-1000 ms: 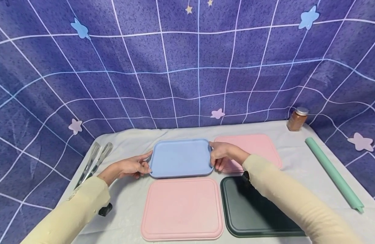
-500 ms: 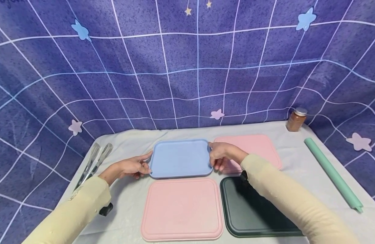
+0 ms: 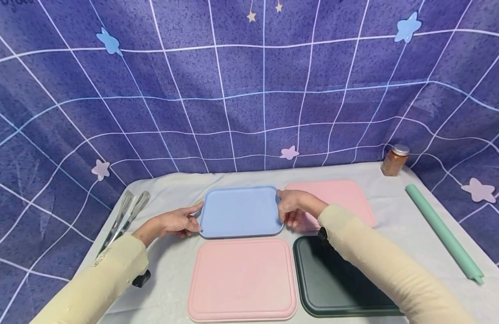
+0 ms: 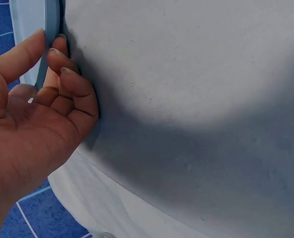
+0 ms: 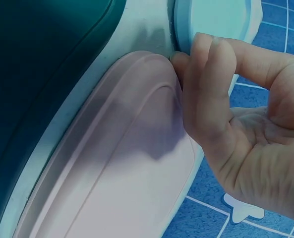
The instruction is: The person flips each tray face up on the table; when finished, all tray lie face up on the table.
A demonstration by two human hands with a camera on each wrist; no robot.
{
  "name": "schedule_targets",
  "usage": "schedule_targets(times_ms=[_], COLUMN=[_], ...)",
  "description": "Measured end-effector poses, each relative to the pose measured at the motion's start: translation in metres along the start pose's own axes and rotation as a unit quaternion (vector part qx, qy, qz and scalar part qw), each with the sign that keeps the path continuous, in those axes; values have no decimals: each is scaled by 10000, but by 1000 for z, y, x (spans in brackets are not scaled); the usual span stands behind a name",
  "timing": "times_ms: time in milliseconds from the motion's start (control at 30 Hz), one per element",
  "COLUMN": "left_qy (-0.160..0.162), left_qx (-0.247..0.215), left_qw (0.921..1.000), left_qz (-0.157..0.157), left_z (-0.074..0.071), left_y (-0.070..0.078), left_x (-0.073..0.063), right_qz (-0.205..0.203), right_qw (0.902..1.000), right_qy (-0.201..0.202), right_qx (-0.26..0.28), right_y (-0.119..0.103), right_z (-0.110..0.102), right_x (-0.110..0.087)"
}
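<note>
At the back of the table (image 3: 399,211), a blue tray (image 3: 241,211) lies behind the near pink tray (image 3: 241,280) and just left of the far pink tray (image 3: 340,198). My left grip (image 3: 177,222) pinches its left rim between curled digits; my right grip (image 3: 295,204) pinches the opposite rim, knuckles over the far pink tray's corner. Whether they press on it, I cannot tell.

Close quarters look like the main hazard. A slide rightward could drive my bent fingers into the far pink tray, knocking it askew. A pull toward me could bump the near pink tray, with only a thin strip of white cloth (image 3: 168,270) between the two. Because each pinch takes only the rim, an uneven lift could tilt the blue tray out of the weaker side. The wrinkled cloth may bunch under a drag. My right sleeve (image 3: 379,252), above the dark green tray (image 3: 316,288), could nudge it if lowered.
</note>
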State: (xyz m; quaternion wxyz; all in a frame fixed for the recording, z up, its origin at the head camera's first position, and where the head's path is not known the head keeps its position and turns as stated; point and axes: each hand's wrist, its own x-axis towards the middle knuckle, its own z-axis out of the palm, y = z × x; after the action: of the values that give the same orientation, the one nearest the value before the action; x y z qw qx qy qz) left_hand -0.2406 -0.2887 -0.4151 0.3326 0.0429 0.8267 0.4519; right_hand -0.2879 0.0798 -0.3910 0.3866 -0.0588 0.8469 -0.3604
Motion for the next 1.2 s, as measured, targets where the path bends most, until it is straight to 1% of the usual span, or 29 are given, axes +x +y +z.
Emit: schedule_targets(times_ms=[200,300,433,500,533,600,633,700,733,800,833,867,967,1100,1200], left_qy=[84,118,175,176,205,395,579,1003,1202,1462,1498,1454,1157,740,550], left_qx=[117,130,181,271,404,770,1053,1516,1641,1708,1679,1528,1194,847,654], left_qw=[9999,9998,9996,9994,9989,9961,9927,9833,9791,9738,9734,9761,9831,9889,9908], left_qz=[0,-53,-101,-135,-153,-155,-107,2,89,341,436,526,771,966,1046], left_z=[1,2,2,1,1,0,-2,-4,-4,-3,-1,2,18,51,78], left_y=[2,3,4,5,8,15,21,37,46,64,73,81,102,126,139], left_x=[0,0,1,0,-1,-4,-5,-9,-10,-10,-9,-8,2,25,45], right_qz=[88,171,168,137,97,-30,-109,-328,-411,-503,-537,-540,-489,-386,-262], right_qw=[10000,9998,9998,9999,9999,10000,9999,9992,9987,9972,9963,9956,9948,9939,9929], right_qy=[-44,-48,-16,8,24,55,80,166,208,265,267,246,99,34,87], right_qx=[-14,0,-41,-37,-27,-4,-3,-130,-232,-478,-611,-719,-889,-1032,-1155], right_y=[-1,-1,-1,-1,0,2,3,7,10,19,25,31,52,82,104], right_z=[-1,-1,0,-1,-1,-4,-7,-15,-20,-33,-41,-48,-71,-97,-113], right_x=[0,0,0,-1,-1,-5,-8,-19,-27,-44,-53,-61,-81,-99,-109])
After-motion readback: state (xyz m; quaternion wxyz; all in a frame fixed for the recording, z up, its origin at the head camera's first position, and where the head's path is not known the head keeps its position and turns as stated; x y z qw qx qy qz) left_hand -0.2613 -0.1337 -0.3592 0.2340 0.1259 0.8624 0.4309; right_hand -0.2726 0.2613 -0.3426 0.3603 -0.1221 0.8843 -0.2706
